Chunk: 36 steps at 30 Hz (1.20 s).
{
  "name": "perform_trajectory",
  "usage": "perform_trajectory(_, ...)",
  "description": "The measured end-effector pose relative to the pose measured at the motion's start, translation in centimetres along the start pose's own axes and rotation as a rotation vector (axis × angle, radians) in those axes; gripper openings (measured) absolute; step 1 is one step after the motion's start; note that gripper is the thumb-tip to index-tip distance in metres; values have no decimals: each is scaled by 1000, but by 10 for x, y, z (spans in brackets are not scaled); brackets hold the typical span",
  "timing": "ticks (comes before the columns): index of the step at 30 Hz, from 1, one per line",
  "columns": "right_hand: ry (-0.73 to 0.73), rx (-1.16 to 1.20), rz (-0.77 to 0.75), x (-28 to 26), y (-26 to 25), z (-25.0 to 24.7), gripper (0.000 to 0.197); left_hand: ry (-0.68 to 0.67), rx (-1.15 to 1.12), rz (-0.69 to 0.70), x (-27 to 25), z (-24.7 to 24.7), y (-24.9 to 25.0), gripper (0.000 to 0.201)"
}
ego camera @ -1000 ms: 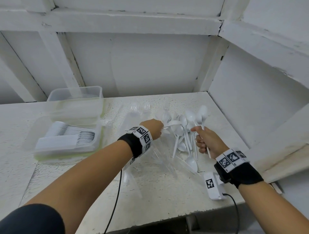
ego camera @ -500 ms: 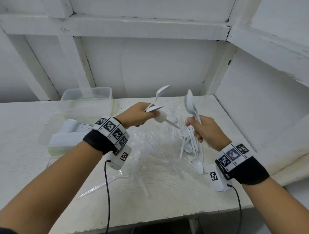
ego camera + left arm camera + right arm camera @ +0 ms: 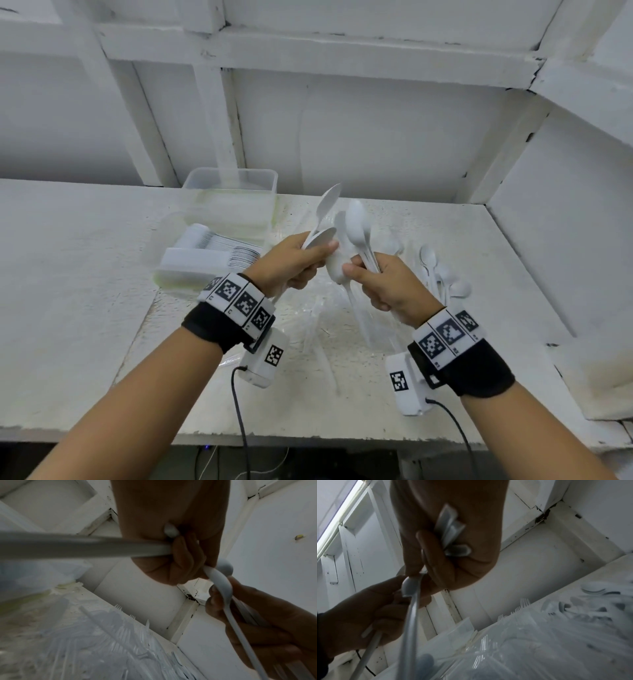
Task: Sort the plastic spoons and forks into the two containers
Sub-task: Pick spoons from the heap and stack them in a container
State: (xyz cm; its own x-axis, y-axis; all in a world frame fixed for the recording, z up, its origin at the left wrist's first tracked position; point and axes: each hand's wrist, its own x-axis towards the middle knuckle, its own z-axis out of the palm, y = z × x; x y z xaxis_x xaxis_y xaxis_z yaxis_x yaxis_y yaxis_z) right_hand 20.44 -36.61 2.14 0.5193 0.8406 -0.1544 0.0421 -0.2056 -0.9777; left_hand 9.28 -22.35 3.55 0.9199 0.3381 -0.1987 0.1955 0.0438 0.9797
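Both hands are raised above the table, close together. My left hand [image 3: 301, 260] grips white plastic spoons [image 3: 327, 205] by their handles, bowls pointing up. My right hand [image 3: 380, 277] holds a bundle of white spoons [image 3: 356, 222], and its thumb and fingers also pinch the bowl of another spoon [image 3: 337, 270] between the two hands. Clear plastic forks [image 3: 322, 318] lie scattered on the table below the hands. More white spoons [image 3: 442, 277] lie at the right. A shallow container [image 3: 171, 270] with stacked white spoons sits at the left, and a deeper clear container [image 3: 233, 178] stands behind it.
The white table [image 3: 68, 274] ends at a wall behind and a side wall [image 3: 565, 222] on the right. Cables [image 3: 239, 411] hang from both wrist cameras over the front edge. The left wrist view shows forks [image 3: 120, 635] in a heap under the hands.
Both hands lifted from the spoon pile with spoons in them and came together over the forks. The right hand now pinches a spoon bowl next to the left hand.
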Motion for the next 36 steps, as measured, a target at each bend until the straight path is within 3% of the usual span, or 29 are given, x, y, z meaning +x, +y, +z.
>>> perform_trajectory(4,166,82,-45,3,3,14,21,209,-131,-37,-3,6,-6,47)
perform_trajectory(8,276,127,-129,7,4,29,28,321,-204,-53,-4,17,-17,41)
perform_trajectory(17,345,-31,-239,10,2,60,24,323,-62,32,-8,34,-22,40)
perform_trajectory(20,333,-102,-203,11,1,62,25,272,-156,7,-9,34,-20,40)
perform_trajectory(24,331,-323,-184,10,4,56,29,266,-107,-67,-9,28,-22,40)
perform_trajectory(27,312,-333,-167,9,2,50,32,260,-79,-96,-8,26,-25,40)
perform_trajectory(31,287,-283,-189,10,2,48,21,230,-5,-94,-8,27,-28,41)
perform_trajectory(36,300,-279,-138,13,3,43,21,232,-102,-120,-4,25,-31,34)
